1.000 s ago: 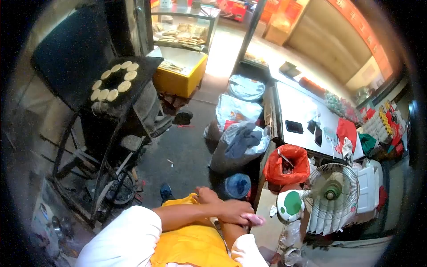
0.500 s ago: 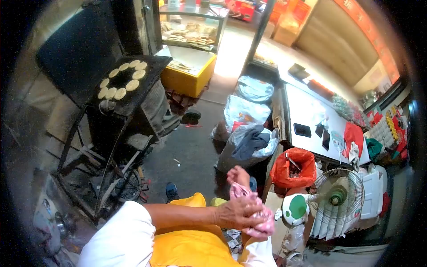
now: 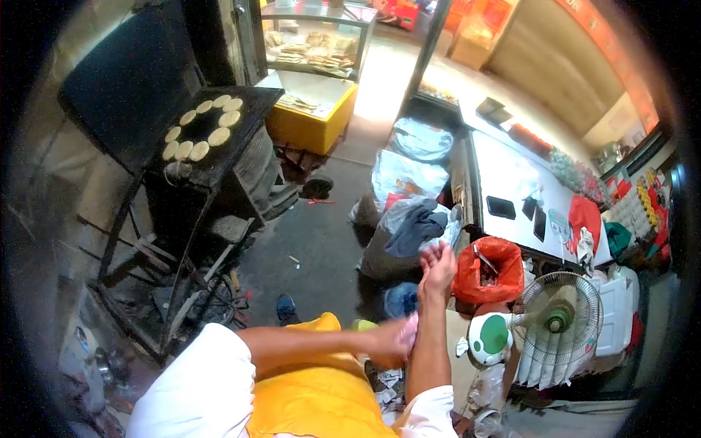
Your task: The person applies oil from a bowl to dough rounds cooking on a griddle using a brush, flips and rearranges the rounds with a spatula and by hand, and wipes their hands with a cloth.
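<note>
My left hand point(image 3: 387, 344), smeared by motion, is closed on a pink cloth point(image 3: 411, 328), most of which is hidden. It presses the cloth against the inner side of my right forearm point(image 3: 429, 347). Raised in front of me, my right hand point(image 3: 438, 270) has its fingers loosely apart and holds nothing. Behind it is a bag with a dark grey cloth point(image 3: 416, 228) on top. The orange-red bag-lined bin point(image 3: 471, 281) stands just to its right. A yellow apron point(image 3: 314, 405) covers my front and lap.
At left, several pale dough rounds point(image 3: 198, 151) form a ring on a black griddle point(image 3: 252, 109). A yellow box point(image 3: 339, 113) stands farther back. To the right are a fan point(image 3: 558, 317) and a white counter point(image 3: 485, 171) with phones.
My right arm has extended forward and right, its hand now free of the cloth. My left hand has slid back and left, the cloth moving from my right wrist to the forearm.
</note>
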{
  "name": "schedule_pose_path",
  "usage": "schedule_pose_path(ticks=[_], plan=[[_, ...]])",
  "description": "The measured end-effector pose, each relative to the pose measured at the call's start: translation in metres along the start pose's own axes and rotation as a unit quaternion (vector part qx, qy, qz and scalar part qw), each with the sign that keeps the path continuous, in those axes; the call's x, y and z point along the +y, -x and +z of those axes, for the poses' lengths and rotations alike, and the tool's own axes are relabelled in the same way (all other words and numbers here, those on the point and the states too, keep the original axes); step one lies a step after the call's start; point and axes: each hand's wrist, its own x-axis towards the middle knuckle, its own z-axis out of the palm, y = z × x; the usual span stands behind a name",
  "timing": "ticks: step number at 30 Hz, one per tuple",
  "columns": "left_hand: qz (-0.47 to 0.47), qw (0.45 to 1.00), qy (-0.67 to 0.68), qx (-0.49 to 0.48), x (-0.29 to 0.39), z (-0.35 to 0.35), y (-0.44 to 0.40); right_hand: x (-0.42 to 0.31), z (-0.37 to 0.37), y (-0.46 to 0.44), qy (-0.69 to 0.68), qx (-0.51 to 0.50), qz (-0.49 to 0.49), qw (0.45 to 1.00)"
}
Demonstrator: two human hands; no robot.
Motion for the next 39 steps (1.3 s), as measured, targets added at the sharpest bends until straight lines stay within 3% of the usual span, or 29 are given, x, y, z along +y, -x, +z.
schedule_pose_path(ticks=[1,2,3,6,8,10,12,14,16,18,19,20,21,23,25,26,27,31,32,39], plan=[[0.006,0.998,0.047,-0.034,0.031,0.018,0.01,-0.024,0.017,0.008,0.004,-0.017,-0.031,0.999],[-0.071,0.977,0.193,-0.058,0.031,0.038,0.018,-0.045,0.031,0.013,0.002,-0.017,-0.031,0.999],[-0.185,0.942,0.235,-0.151,0.061,0.035,0.023,-0.063,0.04,0.018,0.016,-0.047,-0.084,0.995],[-0.221,0.936,0.166,-0.218,0.098,0.037,0.029,-0.099,0.056,0.031,0.045,-0.083,-0.167,0.981],[-0.188,0.952,0.129,-0.205,0.08,0.03,0.028,-0.11,0.058,0.038,0.058,-0.089,-0.199,0.974],[-0.262,0.951,0.12,-0.114,0.096,-0.002,0.023,-0.111,0.054,0.048,0.106,-0.092,-0.245,0.959],[-0.248,0.93,0.269,-0.042,0.107,-0.028,0.026,-0.091,0.033,0.048,0.088,-0.094,-0.238,0.963],[-0.186,0.884,0.425,0.058,0.178,-0.04,0.008,-0.035,-0.007,0.024,0.068,-0.142,-0.208,0.965],[-0.157,0.89,0.422,0.072,0.198,-0.057,0.012,-0.006,-0.026,0.036,0.069,-0.113,-0.08,0.988],[-0.047,0.927,0.367,0.069,0.194,-0.06,0.027,-0.015,-0.019,0.063,0.144,-0.171,-0.168,0.96],[-0.147,0.754,0.624,0.146,0.227,-0.051,0.021,-0.029,-0.035,0.034,0.216,-0.285,-0.1,0.929],[0.137,0.869,0.476,-0.008,0.228,-0.042,0.014,-0.041,-0.054,0.01,0.278,-0.388,-0.03,0.878],[0.119,0.865,0.487,-0.003,0.234,-0.032,0.005,-0.059,-0.047,0.026,0.269,-0.351,-0.086,0.893],[0.23,0.901,0.36,-0.074,0.254,-0.018,-0.018,-0.105,-0.003,0.095,0.186,-0.236,-0.283,0.911],[0.359,0.899,0.186,-0.166,0.272,-0.015,-0.05,-0.115,0.024,0.113,0.153,-0.189,-0.355,0.903],[0.348,0.905,0.196,-0.149,0.276,0.003,-0.052,-0.101,0.021,0.109,0.138,-0.132,-0.296,0.936],[0.373,0.872,0.279,-0.151,0.277,0.026,-0.057,-0.097,0.022,0.114,0.151,-0.123,-0.266,0.944],[0.456,0.672,0.546,-0.206,0.274,0.092,-0.076,-0.066,0.003,0.124,0.198,-0.139,-0.178,0.954],[0.46,0.66,0.555,-0.212,0.28,0.093,-0.078,-0.06,-0.002,0.128,0.211,-0.134,-0.149,0.957],[0.396,0.784,0.447,-0.172,0.287,0.056,-0.05,-0.018,-0.03,0.155,0.203,-0.168,-0.026,0.964]])
